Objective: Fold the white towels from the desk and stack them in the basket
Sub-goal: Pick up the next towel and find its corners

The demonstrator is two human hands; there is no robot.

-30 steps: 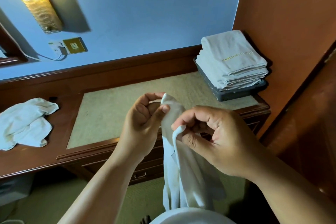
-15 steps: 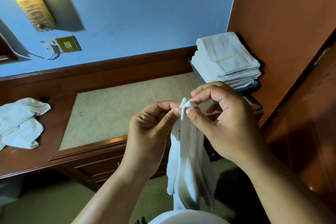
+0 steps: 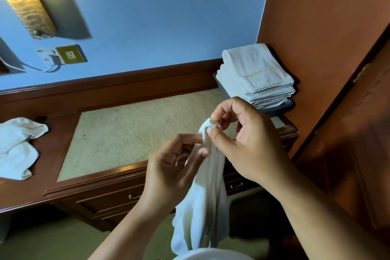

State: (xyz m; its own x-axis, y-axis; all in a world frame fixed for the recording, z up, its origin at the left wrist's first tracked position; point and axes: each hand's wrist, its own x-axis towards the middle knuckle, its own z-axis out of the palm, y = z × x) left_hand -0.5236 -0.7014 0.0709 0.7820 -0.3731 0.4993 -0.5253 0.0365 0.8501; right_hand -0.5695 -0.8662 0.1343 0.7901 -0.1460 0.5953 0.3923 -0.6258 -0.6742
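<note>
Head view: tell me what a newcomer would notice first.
A white towel hangs in mid-frame, its top corner pinched by the right hand, with the left hand gripping it just below. At the far right of the desk a neat stack of folded towels sits in a dark basket; crumpled towels lie at its left end.

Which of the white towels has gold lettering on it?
The top folded towel in the basket, far right. The held towel and the crumpled towel at left show none.
</note>
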